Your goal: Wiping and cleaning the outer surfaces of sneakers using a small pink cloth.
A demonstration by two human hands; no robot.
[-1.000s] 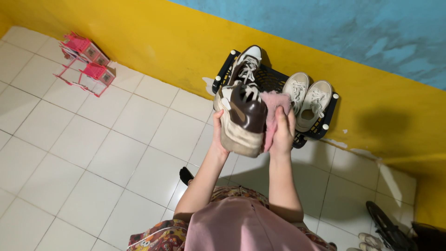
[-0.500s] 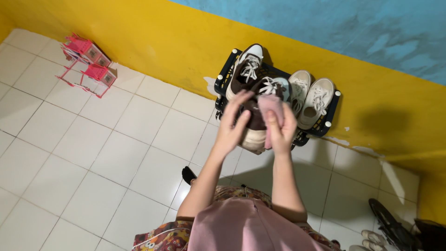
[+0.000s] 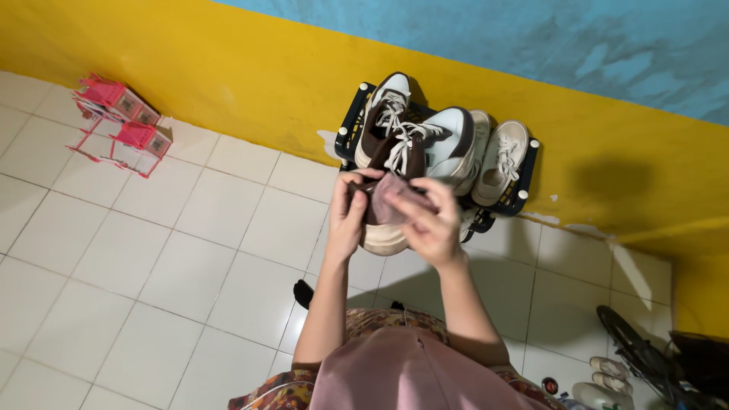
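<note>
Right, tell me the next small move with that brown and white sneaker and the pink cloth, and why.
Probably draw the pink cloth along the toe of the brown and white lace-up sneaker. The left hand grips the sneaker's near end and the right hand presses the cloth on it, above the black plastic shoe rack, so both hands look placed for a wipe.

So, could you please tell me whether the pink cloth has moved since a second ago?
Yes. The cloth was beside the held shoe, nearer the white pair on the rack; now it lies over the shoe's toe.
</note>
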